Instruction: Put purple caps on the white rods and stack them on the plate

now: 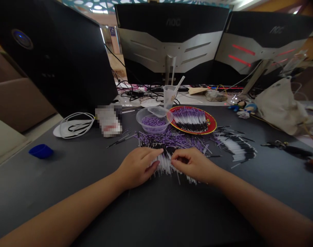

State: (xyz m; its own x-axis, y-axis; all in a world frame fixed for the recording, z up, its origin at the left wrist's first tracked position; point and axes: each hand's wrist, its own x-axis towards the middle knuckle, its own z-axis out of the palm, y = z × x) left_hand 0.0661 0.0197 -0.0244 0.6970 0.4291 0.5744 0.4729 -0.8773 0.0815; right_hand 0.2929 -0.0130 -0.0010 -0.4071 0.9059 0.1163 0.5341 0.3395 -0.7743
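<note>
My left hand [139, 166] lies on the dark table [69, 192] with its fingers stretched flat against a bundle of thin black-and-white sticks [164, 164]. My right hand [194, 164] rests on the other side of the same bundle, fingers curled and pinching at the sticks. Just beyond both hands spreads a loose heap of purple-tipped sticks [171, 139].
A clear plastic bowl [152, 120] of purple pieces and a red plate [211, 121] of sticks stand behind the heap. More black-and-white sticks [236, 145] lie to the right. A blue cap [41, 151], coiled white cable [74, 125], plastic cup [169, 96], white bag [279, 106] and monitors [171, 37] ring the area.
</note>
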